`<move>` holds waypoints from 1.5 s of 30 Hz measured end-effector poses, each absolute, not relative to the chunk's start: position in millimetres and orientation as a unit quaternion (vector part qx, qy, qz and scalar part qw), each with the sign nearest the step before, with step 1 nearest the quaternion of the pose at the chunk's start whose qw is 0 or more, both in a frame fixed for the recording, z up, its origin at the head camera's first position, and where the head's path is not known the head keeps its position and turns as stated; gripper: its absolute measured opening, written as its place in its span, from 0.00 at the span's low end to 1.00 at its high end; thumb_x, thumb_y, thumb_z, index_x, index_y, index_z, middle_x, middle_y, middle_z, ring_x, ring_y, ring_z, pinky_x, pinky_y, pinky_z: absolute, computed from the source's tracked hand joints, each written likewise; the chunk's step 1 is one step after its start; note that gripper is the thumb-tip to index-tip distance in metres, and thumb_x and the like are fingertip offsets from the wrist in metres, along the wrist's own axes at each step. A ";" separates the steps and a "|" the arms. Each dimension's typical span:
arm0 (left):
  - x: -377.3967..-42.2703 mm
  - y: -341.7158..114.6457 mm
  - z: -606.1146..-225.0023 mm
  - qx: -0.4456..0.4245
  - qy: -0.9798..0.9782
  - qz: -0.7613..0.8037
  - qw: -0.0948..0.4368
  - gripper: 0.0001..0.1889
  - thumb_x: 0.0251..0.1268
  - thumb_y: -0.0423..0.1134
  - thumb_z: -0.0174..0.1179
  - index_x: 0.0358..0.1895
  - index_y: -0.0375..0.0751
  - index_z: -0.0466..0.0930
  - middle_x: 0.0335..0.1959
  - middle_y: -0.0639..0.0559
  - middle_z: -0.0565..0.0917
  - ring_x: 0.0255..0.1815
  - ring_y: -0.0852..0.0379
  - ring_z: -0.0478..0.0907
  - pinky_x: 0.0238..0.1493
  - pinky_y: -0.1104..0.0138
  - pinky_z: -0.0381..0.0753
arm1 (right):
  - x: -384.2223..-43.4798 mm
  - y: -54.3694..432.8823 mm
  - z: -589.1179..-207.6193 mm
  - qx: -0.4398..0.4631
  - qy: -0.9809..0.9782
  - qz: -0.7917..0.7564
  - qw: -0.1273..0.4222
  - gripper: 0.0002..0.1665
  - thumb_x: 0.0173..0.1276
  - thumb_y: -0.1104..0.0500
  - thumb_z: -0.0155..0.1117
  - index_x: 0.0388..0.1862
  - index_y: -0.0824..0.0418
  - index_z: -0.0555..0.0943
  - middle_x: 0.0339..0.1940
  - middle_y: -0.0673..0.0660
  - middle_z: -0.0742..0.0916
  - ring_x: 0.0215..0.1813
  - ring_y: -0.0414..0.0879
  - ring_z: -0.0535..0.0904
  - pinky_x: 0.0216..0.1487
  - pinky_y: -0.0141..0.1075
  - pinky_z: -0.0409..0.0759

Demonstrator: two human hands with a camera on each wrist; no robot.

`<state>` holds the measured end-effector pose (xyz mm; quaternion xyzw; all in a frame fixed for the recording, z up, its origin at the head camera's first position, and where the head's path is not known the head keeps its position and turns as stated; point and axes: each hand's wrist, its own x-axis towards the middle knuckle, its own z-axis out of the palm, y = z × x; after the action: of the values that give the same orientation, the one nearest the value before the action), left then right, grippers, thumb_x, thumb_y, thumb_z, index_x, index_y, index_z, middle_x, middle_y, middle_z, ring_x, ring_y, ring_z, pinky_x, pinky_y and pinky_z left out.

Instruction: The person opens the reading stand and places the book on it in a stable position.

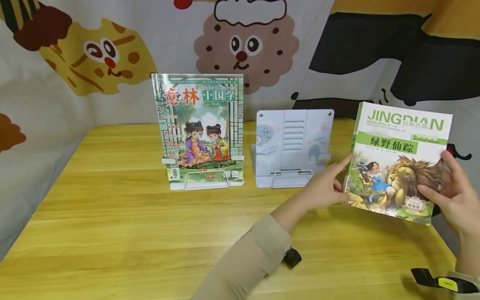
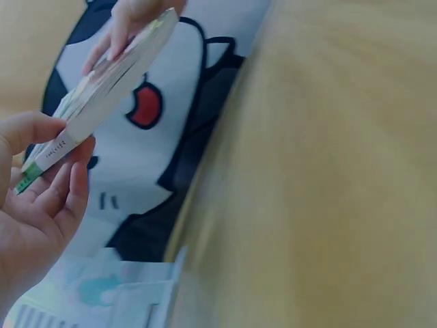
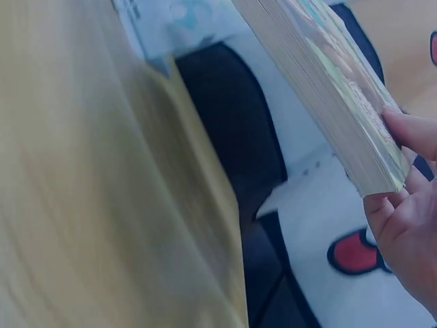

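Observation:
A paperback book [image 1: 397,143] with a girl and a lion on its cover is held up, slightly tilted, above the right side of the table. My left hand [image 1: 328,187] grips its spine edge, with the thumb on one side and fingers on the other in the left wrist view. On the opposite edge, my right hand [image 1: 459,198] holds it, thumb over the cover; the thick page block [image 3: 321,102] faces the right wrist camera. Left of the book stands a pale book stand [image 1: 271,146], its wire rest at the front.
A second stand at the middle back bears an illustrated magazine [image 1: 202,129], propped upright behind its wire rest [image 1: 206,186]. Both stands are on the yellow wooden table [image 1: 123,225]. Behind the table hangs a cloth [image 1: 172,37] printed with cartoon figures.

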<state>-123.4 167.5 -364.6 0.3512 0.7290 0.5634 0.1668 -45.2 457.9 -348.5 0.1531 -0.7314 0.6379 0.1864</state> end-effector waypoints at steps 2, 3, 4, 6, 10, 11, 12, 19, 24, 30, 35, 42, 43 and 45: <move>-125.8 161.0 -357.6 0.356 0.731 0.563 0.149 0.56 0.55 0.28 0.68 0.73 0.77 0.38 0.74 0.62 0.54 0.25 0.67 0.76 0.23 0.74 0.77 | -47.8 449.8 -343.2 0.153 -0.730 0.638 0.192 0.53 0.58 0.90 0.41 0.78 0.57 0.47 0.65 0.57 0.70 0.54 0.37 0.77 0.40 0.21 0.78; -127.2 157.4 -354.1 0.358 0.734 0.561 0.139 0.56 0.57 0.29 0.67 0.73 0.77 0.38 0.74 0.62 0.54 0.23 0.66 0.75 0.21 0.74 0.76 | -49.3 445.7 -340.7 0.151 -0.733 0.635 0.194 0.54 0.58 0.90 0.42 0.78 0.56 0.47 0.68 0.58 0.67 0.56 0.37 0.75 0.41 0.22 0.77; -128.8 153.7 -350.8 0.360 0.733 0.562 0.131 0.55 0.58 0.29 0.66 0.74 0.76 0.38 0.74 0.62 0.54 0.22 0.65 0.74 0.21 0.74 0.76 | -51.2 441.2 -337.6 0.150 -0.736 0.631 0.196 0.54 0.58 0.90 0.42 0.78 0.55 0.46 0.71 0.59 0.64 0.62 0.39 0.71 0.44 0.22 0.76; -132.5 146.6 -344.7 0.365 0.732 0.565 0.111 0.53 0.60 0.30 0.65 0.74 0.75 0.38 0.74 0.62 0.54 0.22 0.64 0.73 0.20 0.73 0.76 | -54.9 431.5 -331.1 0.152 -0.744 0.618 0.201 0.55 0.58 0.90 0.44 0.78 0.54 0.46 0.73 0.60 0.59 0.66 0.42 0.67 0.46 0.23 0.76; -140.8 131.7 -334.1 0.371 0.736 0.562 0.063 0.50 0.62 0.32 0.62 0.75 0.73 0.39 0.75 0.60 0.53 0.23 0.64 0.72 0.21 0.73 0.76 | -64.7 411.5 -317.8 0.173 -0.738 0.619 0.207 0.57 0.54 0.92 0.43 0.78 0.56 0.47 0.73 0.61 0.58 0.67 0.47 0.64 0.47 0.25 0.76; -143.1 127.9 -332.0 0.374 0.738 0.560 0.047 0.49 0.63 0.32 0.62 0.75 0.72 0.39 0.75 0.59 0.52 0.24 0.64 0.72 0.21 0.73 0.76 | -66.7 407.0 -315.4 0.179 -0.734 0.621 0.207 0.57 0.54 0.92 0.44 0.78 0.56 0.48 0.72 0.62 0.60 0.65 0.47 0.67 0.47 0.25 0.76; -145.2 124.0 -330.0 0.375 0.739 0.559 0.032 0.49 0.63 0.32 0.62 0.76 0.70 0.39 0.75 0.58 0.52 0.25 0.64 0.72 0.21 0.73 0.75 | -68.6 402.8 -313.3 0.183 -0.733 0.622 0.207 0.57 0.54 0.92 0.44 0.78 0.56 0.48 0.71 0.63 0.61 0.63 0.46 0.69 0.47 0.25 0.77; -158.9 98.8 -318.0 0.354 0.737 0.575 -0.039 0.46 0.64 0.34 0.62 0.76 0.69 0.43 0.75 0.57 0.54 0.35 0.63 0.74 0.24 0.72 0.77 | -86.1 376.2 -301.3 0.183 -0.744 0.614 0.191 0.59 0.53 0.90 0.49 0.78 0.51 0.50 0.70 0.61 0.66 0.59 0.43 0.73 0.46 0.24 0.76; -169.0 81.6 -316.1 0.337 0.718 0.603 -0.088 0.43 0.65 0.33 0.62 0.76 0.65 0.48 0.72 0.61 0.60 0.39 0.61 0.74 0.24 0.70 0.78 | -103.8 362.2 -294.8 0.220 -0.767 0.570 0.195 0.58 0.54 0.89 0.52 0.78 0.52 0.50 0.63 0.58 0.71 0.49 0.42 0.76 0.40 0.21 0.77; -177.4 65.7 -309.9 0.335 0.712 0.602 -0.130 0.42 0.64 0.31 0.61 0.77 0.58 0.49 0.71 0.59 0.62 0.42 0.58 0.74 0.29 0.71 0.79 | -120.8 342.2 -284.6 0.164 -0.843 0.452 0.242 0.62 0.52 0.87 0.59 0.78 0.48 0.50 0.63 0.54 0.74 0.46 0.36 0.76 0.37 0.20 0.74; -185.4 55.1 -309.5 0.337 0.723 0.573 -0.191 0.39 0.64 0.30 0.61 0.75 0.48 0.53 0.70 0.55 0.65 0.43 0.55 0.75 0.32 0.73 0.78 | -135.0 326.4 -283.7 0.119 -0.866 0.400 0.276 0.62 0.52 0.81 0.67 0.78 0.45 0.51 0.51 0.41 0.77 0.43 0.31 0.75 0.38 0.22 0.71; -198.1 45.5 -314.3 0.341 0.703 0.541 -0.310 0.32 0.61 0.26 0.61 0.69 0.38 0.61 0.60 0.43 0.75 0.40 0.53 0.75 0.33 0.72 0.78 | -156.6 309.4 -291.9 0.163 -0.849 0.379 0.331 0.59 0.51 0.78 0.70 0.77 0.56 0.51 0.47 0.41 0.78 0.42 0.30 0.72 0.44 0.26 0.70; -199.4 44.9 -315.0 0.344 0.696 0.546 -0.315 0.32 0.61 0.25 0.61 0.68 0.37 0.61 0.58 0.42 0.75 0.39 0.53 0.75 0.35 0.72 0.79 | -159.0 307.6 -292.9 0.161 -0.849 0.374 0.336 0.58 0.52 0.77 0.70 0.77 0.56 0.52 0.47 0.43 0.77 0.43 0.29 0.72 0.45 0.26 0.69; -201.3 43.9 -316.5 0.344 0.689 0.552 -0.320 0.32 0.60 0.24 0.61 0.68 0.37 0.62 0.55 0.41 0.76 0.39 0.53 0.75 0.36 0.72 0.79 | -163.1 304.5 -294.7 0.155 -0.848 0.372 0.343 0.58 0.52 0.76 0.71 0.77 0.55 0.53 0.47 0.48 0.79 0.43 0.28 0.71 0.47 0.26 0.69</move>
<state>-201.3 43.9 -316.5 0.3444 0.6887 0.5518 -0.3203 -163.1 304.5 -294.7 0.1546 -0.8483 0.3725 0.3431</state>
